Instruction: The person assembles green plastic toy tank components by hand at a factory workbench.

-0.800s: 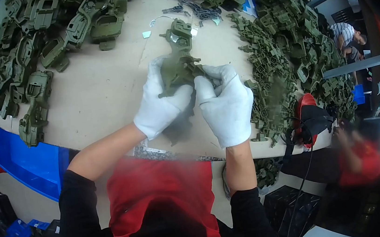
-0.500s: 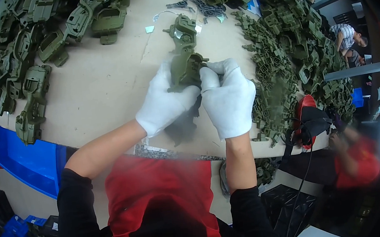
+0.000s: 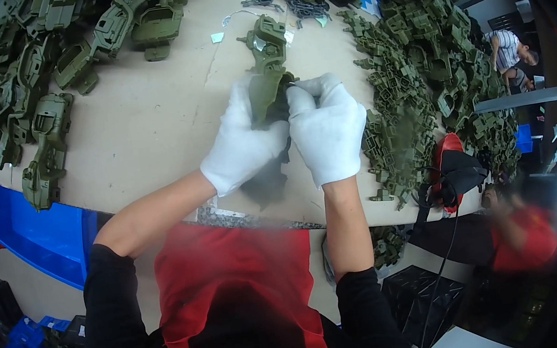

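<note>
Both hands wear white gloves and meet over the table [image 3: 143, 127]. They hold a green moulded plastic vehicle body [image 3: 268, 41], its narrow end pointing away from me. My left hand [image 3: 242, 140] grips its near end from the left, fingers wrapped round it. My right hand [image 3: 328, 124] is closed at the right edge of the same body, thumb and fingers pinched together. Whether a small part sits in that pinch is hidden. A dark blurred shadow lies on the table below the hands.
Similar green bodies [image 3: 48, 142] lie at the left. To the right are heaps of small green parts [image 3: 393, 126] and larger ones [image 3: 438, 39]. Dark chain-like parts [image 3: 301, 6] lie at the back. A blue bin [image 3: 38, 232] hangs by the left edge. A red-and-black tool [image 3: 453, 171] with a cord is at the right; co-workers sit beyond.
The vehicle body has turned in my hands, its near end now tilted more on edge. My right hand has shifted slightly left and away from me.
</note>
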Demonstrator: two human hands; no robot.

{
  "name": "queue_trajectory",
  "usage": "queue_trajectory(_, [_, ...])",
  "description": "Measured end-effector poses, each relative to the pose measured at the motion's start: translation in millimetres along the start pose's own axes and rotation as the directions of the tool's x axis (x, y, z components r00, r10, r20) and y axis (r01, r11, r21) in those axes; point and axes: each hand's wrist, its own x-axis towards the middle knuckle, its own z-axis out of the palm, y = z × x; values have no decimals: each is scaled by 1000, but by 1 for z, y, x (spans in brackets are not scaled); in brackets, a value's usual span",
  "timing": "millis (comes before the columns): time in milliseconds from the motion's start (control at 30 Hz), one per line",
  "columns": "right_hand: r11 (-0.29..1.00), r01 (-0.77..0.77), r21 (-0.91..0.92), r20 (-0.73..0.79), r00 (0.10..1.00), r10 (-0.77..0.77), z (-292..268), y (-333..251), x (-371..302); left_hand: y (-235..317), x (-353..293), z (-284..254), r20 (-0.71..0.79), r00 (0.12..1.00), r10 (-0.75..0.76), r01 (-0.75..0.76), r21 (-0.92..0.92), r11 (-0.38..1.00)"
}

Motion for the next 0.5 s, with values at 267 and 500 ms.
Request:
queue_trajectory(267, [795, -405, 451, 470, 865, 174, -19, 48, 27, 12, 8, -9, 70, 997, 26, -17, -118, 993])
queue_trajectory(500, [951, -188, 245, 292, 950, 112, 48, 84, 51, 34, 45, -51, -130, 941, -311, 188, -562, 805])
